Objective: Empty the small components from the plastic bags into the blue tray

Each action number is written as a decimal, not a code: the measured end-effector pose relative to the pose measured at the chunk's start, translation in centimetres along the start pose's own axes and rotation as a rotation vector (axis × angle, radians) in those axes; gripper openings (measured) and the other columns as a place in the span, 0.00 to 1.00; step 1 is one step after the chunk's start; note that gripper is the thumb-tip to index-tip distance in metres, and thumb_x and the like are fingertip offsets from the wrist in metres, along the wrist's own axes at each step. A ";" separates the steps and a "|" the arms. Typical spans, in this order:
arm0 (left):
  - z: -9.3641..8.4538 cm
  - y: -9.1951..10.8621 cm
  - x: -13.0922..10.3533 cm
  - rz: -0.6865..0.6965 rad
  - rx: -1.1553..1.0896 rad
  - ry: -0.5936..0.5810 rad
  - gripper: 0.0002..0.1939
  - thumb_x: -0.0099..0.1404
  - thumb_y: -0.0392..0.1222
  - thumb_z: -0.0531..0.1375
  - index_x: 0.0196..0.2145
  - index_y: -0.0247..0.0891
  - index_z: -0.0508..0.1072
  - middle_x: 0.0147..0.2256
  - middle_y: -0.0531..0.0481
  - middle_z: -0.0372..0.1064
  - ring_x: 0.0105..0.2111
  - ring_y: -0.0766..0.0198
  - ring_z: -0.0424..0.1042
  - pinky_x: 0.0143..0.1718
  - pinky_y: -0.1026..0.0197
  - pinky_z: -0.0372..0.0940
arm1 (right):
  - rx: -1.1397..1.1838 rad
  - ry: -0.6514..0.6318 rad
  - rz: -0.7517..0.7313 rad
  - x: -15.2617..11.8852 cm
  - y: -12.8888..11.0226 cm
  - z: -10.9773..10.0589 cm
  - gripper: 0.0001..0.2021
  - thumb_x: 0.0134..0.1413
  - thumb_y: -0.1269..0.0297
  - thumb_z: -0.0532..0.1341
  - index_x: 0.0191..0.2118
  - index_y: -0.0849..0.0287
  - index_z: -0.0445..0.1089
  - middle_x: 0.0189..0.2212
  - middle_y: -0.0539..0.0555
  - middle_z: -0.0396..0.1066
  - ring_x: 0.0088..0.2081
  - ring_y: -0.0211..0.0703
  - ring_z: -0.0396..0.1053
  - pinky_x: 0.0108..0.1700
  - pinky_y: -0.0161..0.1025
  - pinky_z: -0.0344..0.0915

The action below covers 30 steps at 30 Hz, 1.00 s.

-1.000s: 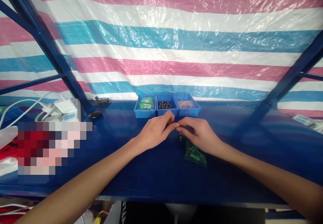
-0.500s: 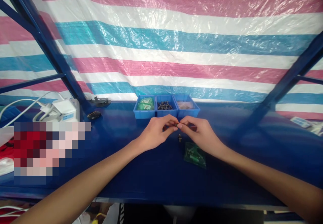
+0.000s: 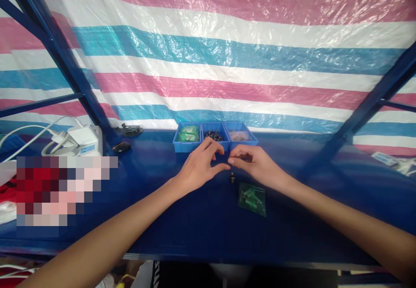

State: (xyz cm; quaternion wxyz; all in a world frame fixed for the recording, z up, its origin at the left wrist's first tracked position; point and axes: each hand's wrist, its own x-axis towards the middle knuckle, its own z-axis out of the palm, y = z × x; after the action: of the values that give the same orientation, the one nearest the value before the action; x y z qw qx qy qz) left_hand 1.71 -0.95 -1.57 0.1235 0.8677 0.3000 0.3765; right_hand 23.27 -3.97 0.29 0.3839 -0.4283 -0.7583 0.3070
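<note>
Over the blue table, my left hand (image 3: 203, 164) is open, thumb and fingers apart, with nothing visible between them. Facing it, my right hand (image 3: 250, 160) pinches thumb against forefinger; whatever they hold, if anything, is too small to make out. Below the fingertips a small dark metal fitting (image 3: 232, 178) stands on the table. Nearer to me lies a clear green plastic bag (image 3: 251, 199) with small green and metallic pieces inside. Beyond my left fingers is a blue bin of small dark metal parts (image 3: 212, 135), partly covered by that hand.
Beside that bin stand a left blue bin with green packets (image 3: 187, 134) and a right blue bin with clear bags (image 3: 239, 134). At far left are a white power strip (image 3: 92, 143) with cables and a black object (image 3: 121, 147). Striped sheeting (image 3: 227, 58) hangs behind.
My hands were touching at the fingertips; now they are apart. The left hand's fingers have opened and lifted away, while the right hand keeps its pinch.
</note>
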 end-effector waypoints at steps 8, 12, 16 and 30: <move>-1.0 -0.6 0.1 -0.023 0.217 -0.082 0.12 0.75 0.50 0.54 0.41 0.38 0.67 0.39 0.50 0.66 0.32 0.64 0.68 0.35 0.59 0.65 | -0.472 0.200 -0.237 7.8 0.9 -1.1 0.06 0.60 0.68 0.62 0.43 0.59 0.72 0.35 0.54 0.75 0.33 0.43 0.71 0.37 0.40 0.63; -1.1 -0.5 0.0 0.003 0.287 -0.168 0.12 0.76 0.48 0.52 0.43 0.38 0.69 0.41 0.49 0.66 0.32 0.64 0.70 0.34 0.60 0.64 | -0.578 0.196 -0.286 6.5 -0.2 -1.0 0.08 0.64 0.69 0.57 0.45 0.60 0.71 0.39 0.57 0.75 0.37 0.45 0.71 0.40 0.41 0.63; -1.0 -0.6 0.0 0.004 0.326 -0.224 0.13 0.76 0.48 0.51 0.43 0.39 0.72 0.40 0.49 0.66 0.33 0.63 0.71 0.32 0.61 0.63 | -0.567 -0.102 -0.192 2.2 -1.2 -1.1 0.05 0.63 0.67 0.59 0.39 0.57 0.74 0.33 0.53 0.74 0.33 0.43 0.70 0.36 0.39 0.63; -1.0 -0.5 0.0 0.013 0.345 -0.299 0.10 0.74 0.44 0.51 0.42 0.40 0.71 0.39 0.50 0.68 0.32 0.63 0.70 0.29 0.62 0.59 | -0.423 -0.324 -0.061 -0.4 0.2 0.3 0.04 0.64 0.66 0.62 0.37 0.57 0.73 0.30 0.50 0.72 0.31 0.40 0.69 0.33 0.37 0.62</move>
State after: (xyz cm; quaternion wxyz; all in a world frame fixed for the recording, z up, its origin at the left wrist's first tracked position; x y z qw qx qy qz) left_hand 0.81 -0.55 -1.12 0.0143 0.9241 0.3327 0.1875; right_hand 23.21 -4.33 -0.16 0.1686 -0.4212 -0.8696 0.1947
